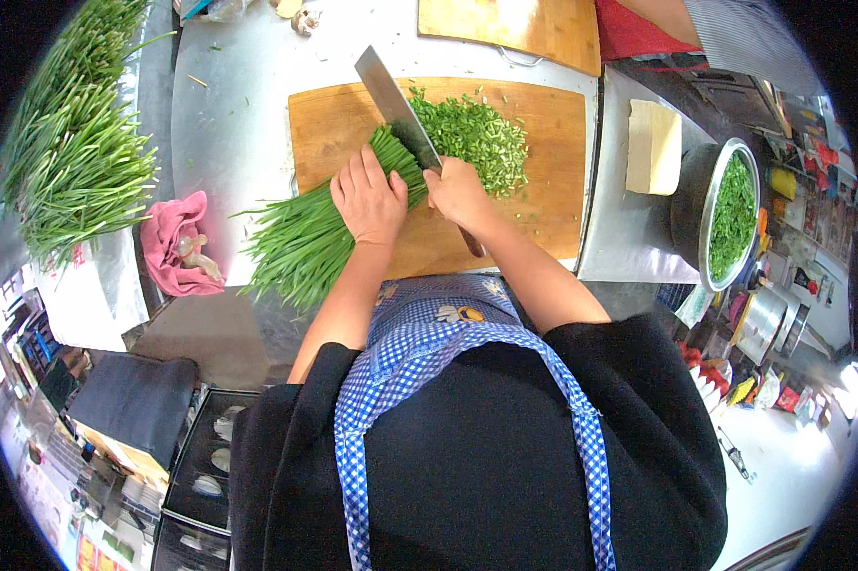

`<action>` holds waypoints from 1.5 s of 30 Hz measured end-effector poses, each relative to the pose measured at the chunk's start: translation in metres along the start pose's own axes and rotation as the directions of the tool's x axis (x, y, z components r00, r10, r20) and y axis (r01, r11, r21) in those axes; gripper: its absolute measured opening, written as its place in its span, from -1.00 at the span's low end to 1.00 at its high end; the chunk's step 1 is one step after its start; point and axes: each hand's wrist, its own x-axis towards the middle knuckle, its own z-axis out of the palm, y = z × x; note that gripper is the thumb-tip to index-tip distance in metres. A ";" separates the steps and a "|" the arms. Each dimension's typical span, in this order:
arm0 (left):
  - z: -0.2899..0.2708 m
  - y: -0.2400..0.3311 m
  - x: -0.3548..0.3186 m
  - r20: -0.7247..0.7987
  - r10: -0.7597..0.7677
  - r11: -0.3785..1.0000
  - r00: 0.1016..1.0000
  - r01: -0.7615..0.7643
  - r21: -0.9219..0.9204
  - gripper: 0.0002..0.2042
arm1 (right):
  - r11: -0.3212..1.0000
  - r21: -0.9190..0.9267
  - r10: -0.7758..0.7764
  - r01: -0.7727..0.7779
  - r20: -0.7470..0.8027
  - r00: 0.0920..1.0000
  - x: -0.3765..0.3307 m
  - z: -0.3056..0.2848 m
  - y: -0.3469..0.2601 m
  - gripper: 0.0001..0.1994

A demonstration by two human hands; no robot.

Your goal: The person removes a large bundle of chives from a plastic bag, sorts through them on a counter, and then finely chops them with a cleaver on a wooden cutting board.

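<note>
A bundle of long green chives (301, 238) lies across a wooden cutting board (553, 190). My left hand (368, 200) presses down on the bundle near its cut end. My right hand (458, 193) grips the handle of a broad cleaver (396, 107), whose blade rests at the cut end of the bundle. Beyond the blade a heap of chopped chives (477, 133) covers the board's middle.
A large stack of uncut chives (77, 143) lies at the left. A pink cloth (174, 243) sits beside the bundle. A metal bowl of chopped greens (729, 214) and a pale block (654, 146) stand at the right. A second wooden board (524, 27) is behind.
</note>
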 end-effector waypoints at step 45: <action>-0.033 -0.021 -0.007 0.266 0.008 0.990 0.964 0.030 -0.137 -0.51 | 0.992 -0.054 -0.114 0.114 -0.010 0.993 -0.013 0.001 0.003 -0.75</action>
